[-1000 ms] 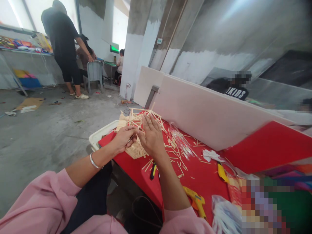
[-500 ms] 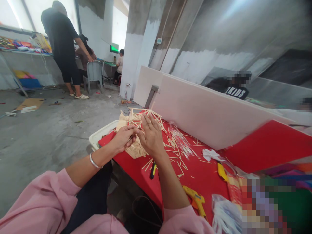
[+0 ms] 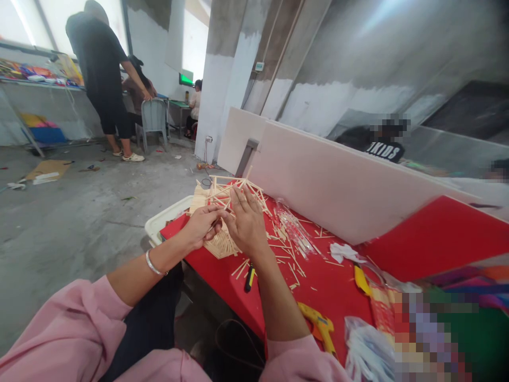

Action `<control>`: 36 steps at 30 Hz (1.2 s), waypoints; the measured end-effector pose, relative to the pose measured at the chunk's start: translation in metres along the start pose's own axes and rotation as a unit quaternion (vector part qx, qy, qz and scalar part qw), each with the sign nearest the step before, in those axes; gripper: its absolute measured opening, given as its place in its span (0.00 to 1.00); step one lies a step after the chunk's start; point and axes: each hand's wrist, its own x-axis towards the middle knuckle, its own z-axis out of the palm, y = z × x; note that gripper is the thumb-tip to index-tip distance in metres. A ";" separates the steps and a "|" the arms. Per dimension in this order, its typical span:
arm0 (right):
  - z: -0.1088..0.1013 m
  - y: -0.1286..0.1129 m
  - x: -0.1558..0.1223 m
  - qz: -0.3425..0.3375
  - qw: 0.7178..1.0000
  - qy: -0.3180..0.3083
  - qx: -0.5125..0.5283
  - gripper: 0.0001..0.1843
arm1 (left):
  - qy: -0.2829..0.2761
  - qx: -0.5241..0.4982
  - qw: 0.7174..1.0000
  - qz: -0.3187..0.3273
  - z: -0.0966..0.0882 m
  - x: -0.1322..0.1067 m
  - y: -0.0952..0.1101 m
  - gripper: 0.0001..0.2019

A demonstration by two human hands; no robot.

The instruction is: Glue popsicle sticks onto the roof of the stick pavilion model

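My left hand [image 3: 203,225] is closed in a pinch over the near left part of the work; whatever its fingers hold is hidden. Beside it my right hand [image 3: 249,225] is stretched out flat, its thumb against the left fingertips. Behind both hands stands an open frame of thin wooden sticks [image 3: 218,180], partly covered by them. A panel of sticks laid side by side [image 3: 222,248] shows below my hands. Near my right wrist lies a black and yellow knife-like tool [image 3: 249,278]. Loose wooden sticks [image 3: 284,252] are scattered to the right.
The red table [image 3: 286,302] carries a yellow glue gun [image 3: 323,323], a clear packet of sticks [image 3: 296,228], a crumpled white tissue [image 3: 345,252] and a plastic bag [image 3: 368,353]. White boards [image 3: 318,175] rise behind. A white tray [image 3: 159,223] juts out at left. People are farther back.
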 end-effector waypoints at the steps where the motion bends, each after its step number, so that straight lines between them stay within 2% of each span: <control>1: 0.000 0.000 0.000 0.000 1.000 0.001 -0.002 0.32 | -0.001 0.003 1.000 0.001 0.000 0.000 0.000 0.05; 26: 0.001 0.002 -0.001 -0.017 1.000 0.016 0.020 0.31 | -0.014 0.014 1.000 0.001 -0.003 -0.001 0.000 0.05; 36: 0.002 0.001 -0.001 -0.015 0.999 0.024 0.020 0.31 | -0.003 0.014 1.000 -0.010 -0.001 -0.001 0.002 0.06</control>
